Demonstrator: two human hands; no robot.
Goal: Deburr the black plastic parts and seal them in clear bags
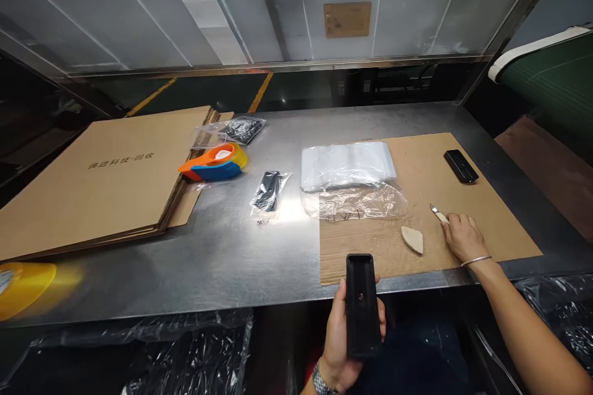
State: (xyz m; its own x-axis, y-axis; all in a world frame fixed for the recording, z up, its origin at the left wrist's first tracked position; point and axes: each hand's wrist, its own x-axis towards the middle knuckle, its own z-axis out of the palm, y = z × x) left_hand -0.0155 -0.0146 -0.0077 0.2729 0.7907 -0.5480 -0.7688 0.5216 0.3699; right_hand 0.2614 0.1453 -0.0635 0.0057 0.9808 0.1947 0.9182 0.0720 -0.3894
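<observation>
My left hand (337, 339) is closed around a long black plastic case (362, 308), held upright at the table's front edge with its hollow side toward me and a small hole in it. My right hand (464, 239) rests on the cardboard sheet (491, 222), fingers closed on the pale handle of a small knife (438, 213) whose blade points away to the left. Between the hands lies a cream wedge-shaped pad (412, 239). A second black case (461, 166) lies at the sheet's far right.
Clear plastic bags (347, 166) lie stacked partly on the sheet. Left of them is a bagged black part (269, 191). Farther left are a tape dispenser (215, 163), another bag of black items (243, 128) and stacked flat cardboard (115, 179). Black plastic-lined containers (194, 352) stand below the front edge.
</observation>
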